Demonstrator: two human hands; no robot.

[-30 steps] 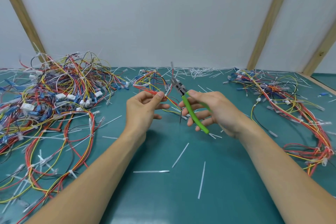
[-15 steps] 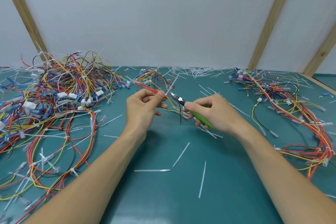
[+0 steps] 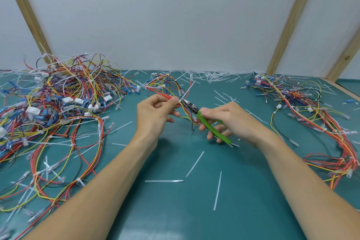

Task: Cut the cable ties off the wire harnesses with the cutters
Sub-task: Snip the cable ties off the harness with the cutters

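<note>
— Well, holding what, left hand (image 3: pixel 155 115)?
— Pinching a red-and-yellow wire harness (image 3: pixel 165 94) between thumb and fingers, just above the green table (image 3: pixel 175 210).
— And right hand (image 3: pixel 228 121)?
— Wrapped round the green-handled cutters (image 3: pixel 204 121), tip touching the harness right beside the left thumb. Cannot tell whether blades closed.
— Elsewhere?
— Left of the cutters, a big tangled pile (image 3: pixel 58 103); right, more harnesses (image 3: pixel 311 113); nearer, cut white ties (image 3: pixel 194 163).

We see a teal table (image 3: pixel 175 210) bearing harness piles left (image 3: pixel 58 99) and right (image 3: pixel 311 107), with cut ties (image 3: pixel 194 163) scattered between.
</note>
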